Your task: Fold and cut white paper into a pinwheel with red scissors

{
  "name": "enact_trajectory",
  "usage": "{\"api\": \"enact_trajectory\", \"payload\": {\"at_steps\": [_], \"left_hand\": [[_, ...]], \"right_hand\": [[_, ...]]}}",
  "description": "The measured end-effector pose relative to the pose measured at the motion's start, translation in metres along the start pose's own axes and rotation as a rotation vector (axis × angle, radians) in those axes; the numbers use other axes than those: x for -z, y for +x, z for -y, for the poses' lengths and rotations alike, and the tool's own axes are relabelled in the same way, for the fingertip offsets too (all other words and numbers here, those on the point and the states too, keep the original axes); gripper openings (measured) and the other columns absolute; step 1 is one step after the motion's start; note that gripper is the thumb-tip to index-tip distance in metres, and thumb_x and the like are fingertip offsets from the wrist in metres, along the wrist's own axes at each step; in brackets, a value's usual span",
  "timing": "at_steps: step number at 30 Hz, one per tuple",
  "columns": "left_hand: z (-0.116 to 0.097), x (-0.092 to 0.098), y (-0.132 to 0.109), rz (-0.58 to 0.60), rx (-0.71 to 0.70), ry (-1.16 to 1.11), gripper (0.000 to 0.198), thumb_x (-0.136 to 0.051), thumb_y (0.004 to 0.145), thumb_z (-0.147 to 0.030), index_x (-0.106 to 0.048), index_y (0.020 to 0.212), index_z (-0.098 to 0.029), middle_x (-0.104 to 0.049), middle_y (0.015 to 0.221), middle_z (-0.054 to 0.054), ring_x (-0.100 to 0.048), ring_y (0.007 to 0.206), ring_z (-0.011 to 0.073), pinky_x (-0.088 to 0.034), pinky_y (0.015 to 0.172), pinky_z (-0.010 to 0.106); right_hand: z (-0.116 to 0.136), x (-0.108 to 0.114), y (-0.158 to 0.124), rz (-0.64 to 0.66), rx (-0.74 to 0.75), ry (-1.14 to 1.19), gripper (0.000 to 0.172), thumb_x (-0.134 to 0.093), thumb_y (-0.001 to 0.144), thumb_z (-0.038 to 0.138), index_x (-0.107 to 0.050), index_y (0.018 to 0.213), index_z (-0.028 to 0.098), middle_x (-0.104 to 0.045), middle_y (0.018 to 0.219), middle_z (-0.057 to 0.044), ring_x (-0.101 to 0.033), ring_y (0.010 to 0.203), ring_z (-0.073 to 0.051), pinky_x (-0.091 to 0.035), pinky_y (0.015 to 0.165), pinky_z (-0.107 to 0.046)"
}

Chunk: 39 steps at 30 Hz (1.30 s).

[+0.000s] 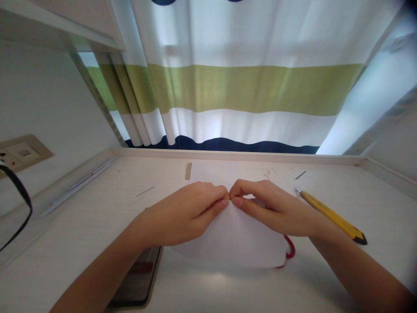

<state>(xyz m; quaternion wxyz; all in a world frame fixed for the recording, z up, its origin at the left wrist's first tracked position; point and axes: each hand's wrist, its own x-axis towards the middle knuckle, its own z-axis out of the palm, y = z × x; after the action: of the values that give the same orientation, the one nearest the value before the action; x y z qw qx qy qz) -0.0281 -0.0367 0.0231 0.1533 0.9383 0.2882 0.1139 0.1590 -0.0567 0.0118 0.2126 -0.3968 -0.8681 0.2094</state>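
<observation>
A white sheet of paper (234, 237) lies on the pale desk (81, 226) in front of me. My left hand (185, 213) and my right hand (270, 206) meet at the middle of the paper. Both pinch its upper part, fingertips nearly touching each other. Part of the sheet is hidden under the hands. A red loop (289, 248) peeks out from beneath the paper's right lower corner.
A yellow utility knife (330, 214) lies to the right of my right hand. A dark phone (138, 280) sits under my left forearm. A wall socket (19, 154) and black cable (19, 193) are at the left. A striped curtain (241, 87) hangs behind the desk.
</observation>
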Motion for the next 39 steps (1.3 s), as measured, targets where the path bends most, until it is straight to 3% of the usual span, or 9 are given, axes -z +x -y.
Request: {"api": "enact_trajectory", "payload": {"at_steps": [21,27,31,39], "left_hand": [[0.004,0.001,0.004,-0.086,0.017,-0.143,0.025,-0.028,0.087,-0.026,-0.043,0.069,-0.017,-0.048,0.066,-0.002,-0.045,0.065,0.0107,-0.034,0.061,0.022],[0.005,0.005,0.004,-0.031,0.022,-0.222,0.025,-0.028,0.087,-0.025,-0.044,0.070,-0.017,-0.049,0.068,-0.002,-0.046,0.066,0.0101,-0.034,0.061,0.021],[0.009,-0.001,0.005,-0.081,0.043,-0.277,0.026,-0.028,0.087,-0.026,-0.044,0.069,-0.017,-0.047,0.065,-0.004,-0.045,0.063,0.0087,-0.033,0.058,0.020],[0.011,-0.001,0.007,-0.060,0.058,-0.269,0.027,-0.028,0.087,-0.026,-0.045,0.070,-0.016,-0.048,0.065,-0.003,-0.046,0.062,0.0095,-0.034,0.058,0.021]], "right_hand": [[-0.004,-0.010,0.006,-0.147,-0.023,0.347,0.013,-0.039,0.084,0.024,-0.047,0.074,0.018,-0.048,0.066,0.003,-0.044,0.062,-0.009,-0.036,0.055,-0.021],[-0.008,-0.016,0.006,-0.147,-0.067,0.547,0.014,-0.040,0.084,0.027,-0.046,0.075,0.018,-0.046,0.065,0.003,-0.041,0.058,-0.008,-0.032,0.049,-0.019],[-0.011,-0.019,0.007,-0.149,-0.084,0.551,0.014,-0.039,0.085,0.030,-0.045,0.078,0.019,-0.045,0.065,0.003,-0.040,0.057,-0.008,-0.031,0.048,-0.019],[-0.010,-0.016,0.009,-0.167,-0.051,0.412,0.013,-0.038,0.085,0.026,-0.045,0.077,0.019,-0.045,0.064,0.004,-0.041,0.057,-0.008,-0.033,0.051,-0.020]]}}
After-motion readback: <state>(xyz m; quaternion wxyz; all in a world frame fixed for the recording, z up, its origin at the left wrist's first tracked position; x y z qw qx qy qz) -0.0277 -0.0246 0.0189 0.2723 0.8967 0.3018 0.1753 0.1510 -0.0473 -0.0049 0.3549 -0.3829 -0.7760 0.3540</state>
